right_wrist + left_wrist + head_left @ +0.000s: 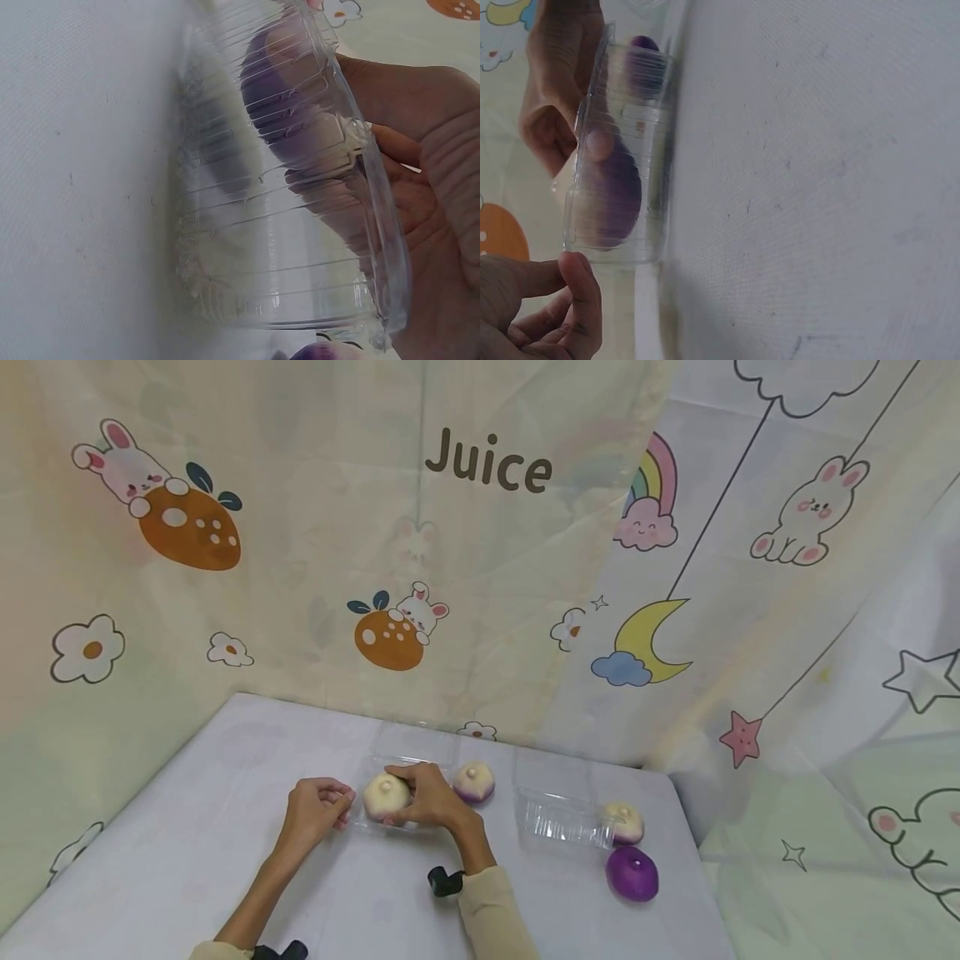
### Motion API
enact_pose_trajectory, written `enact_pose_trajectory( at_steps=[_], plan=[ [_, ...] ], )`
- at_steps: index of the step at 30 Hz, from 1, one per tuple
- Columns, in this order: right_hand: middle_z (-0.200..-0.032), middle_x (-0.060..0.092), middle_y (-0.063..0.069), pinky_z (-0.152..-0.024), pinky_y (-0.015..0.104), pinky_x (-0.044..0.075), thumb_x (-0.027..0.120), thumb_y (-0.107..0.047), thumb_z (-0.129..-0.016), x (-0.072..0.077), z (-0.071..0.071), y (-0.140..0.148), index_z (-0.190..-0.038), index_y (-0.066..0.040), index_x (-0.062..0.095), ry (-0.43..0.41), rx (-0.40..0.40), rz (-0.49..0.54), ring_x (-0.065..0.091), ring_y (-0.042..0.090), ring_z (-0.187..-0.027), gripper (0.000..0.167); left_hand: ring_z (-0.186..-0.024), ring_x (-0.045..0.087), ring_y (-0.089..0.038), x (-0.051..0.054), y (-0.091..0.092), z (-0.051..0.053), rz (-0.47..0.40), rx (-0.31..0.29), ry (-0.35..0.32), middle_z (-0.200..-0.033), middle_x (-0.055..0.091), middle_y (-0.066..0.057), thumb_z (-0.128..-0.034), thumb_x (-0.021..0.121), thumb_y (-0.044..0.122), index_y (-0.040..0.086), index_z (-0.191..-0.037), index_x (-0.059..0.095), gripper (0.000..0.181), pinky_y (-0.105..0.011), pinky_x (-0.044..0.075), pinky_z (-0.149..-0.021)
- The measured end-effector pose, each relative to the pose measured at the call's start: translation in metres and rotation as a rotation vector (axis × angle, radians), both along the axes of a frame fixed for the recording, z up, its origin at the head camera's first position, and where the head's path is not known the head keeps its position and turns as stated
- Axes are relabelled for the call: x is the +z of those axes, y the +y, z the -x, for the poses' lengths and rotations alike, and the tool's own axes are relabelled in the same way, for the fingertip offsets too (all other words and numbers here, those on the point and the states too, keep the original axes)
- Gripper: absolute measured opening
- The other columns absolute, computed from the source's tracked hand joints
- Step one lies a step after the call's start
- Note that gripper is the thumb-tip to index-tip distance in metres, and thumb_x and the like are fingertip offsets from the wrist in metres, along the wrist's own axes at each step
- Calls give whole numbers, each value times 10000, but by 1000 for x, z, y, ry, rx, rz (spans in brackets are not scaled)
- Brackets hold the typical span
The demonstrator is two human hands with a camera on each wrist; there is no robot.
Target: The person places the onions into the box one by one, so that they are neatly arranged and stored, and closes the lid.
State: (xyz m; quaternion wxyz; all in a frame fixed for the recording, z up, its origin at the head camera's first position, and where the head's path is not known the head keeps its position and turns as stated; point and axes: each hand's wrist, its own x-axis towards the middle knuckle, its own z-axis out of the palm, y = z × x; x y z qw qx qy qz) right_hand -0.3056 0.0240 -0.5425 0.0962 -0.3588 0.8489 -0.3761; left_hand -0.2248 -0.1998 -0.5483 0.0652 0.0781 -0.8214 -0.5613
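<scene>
The left box, clear thin plastic with fine ribs on its walls, is the landmark here. At its left end is the left hand, its thumb and bent forefinger pinching the rim. That edge looks the best place to steady the box, which is probably very light and flexible, apt to slide or buckle under a hard squeeze.

Inside the left box, toward its left end, is the cream-and-purple bulb: round, smooth and matt, cream with a small nub on top, purple below. Whether it bears on the box floor, I cannot tell. It is likely light and firm, perhaps slightly slippery, so its widest girth seems the surest hold. The right hand reaches over the left box from the right, fingers and thumb clamped on opposite sides of this bulb.

Just right of the left box sits a second bulb, similarly coloured. Well to the right of the left box lies the right box, also ribbed clear plastic. Farther right from the left box come a third bulb, cream-topped, and a glossier purple bulb. Beneath the left box, the worktop is pale, with a faint woven grain.
</scene>
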Motion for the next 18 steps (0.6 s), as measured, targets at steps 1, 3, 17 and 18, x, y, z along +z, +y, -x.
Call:
enact_pose_trajectory(
  at_steps=[1, 3, 17, 18],
  plan=[
    [-1470, 716, 90, -1123, 206, 554, 1016, -151, -763, 0, 1, 0, -1500, -11, 636, 0, 2, -4, 688, 84, -1280, 841, -519, 688, -149, 0, 0, 0, -1, 0, 0, -757, 759, -211, -986, 749, -22, -130, -1027, 750, 116, -249, 613, -499],
    [-1465, 721, 89, -1114, 201, 556, 1016, -148, -762, 0, 2, 0, -1499, -15, 639, 1, 5, -13, 690, 72, -1261, 837, -520, 691, -152, 0, 0, 1, -4, 2, 0, -758, 760, -214, -984, 749, -23, -131, -1026, 751, 116, -248, 613, -499],
    [-1422, 748, 84, -1079, 187, 563, 1018, -166, -766, 3, 2, -4, -1479, -13, 658, 22, 21, -61, 692, 54, -1214, 814, -524, 695, -157, 0, 0, 1, -7, 6, -4, -758, 760, -215, -983, 746, -29, -135, -1024, 750, 114, -246, 613, -498],
    [-1424, 747, 87, -1081, 191, 564, 1018, -168, -766, 3, 2, -4, -1480, -11, 657, 24, 23, -62, 697, 67, -1225, 815, -522, 694, -155, 0, 0, 1, -7, 6, -3, -759, 760, -218, -982, 745, -30, -136, -1023, 750, 113, -245, 613, -497]
  ],
)
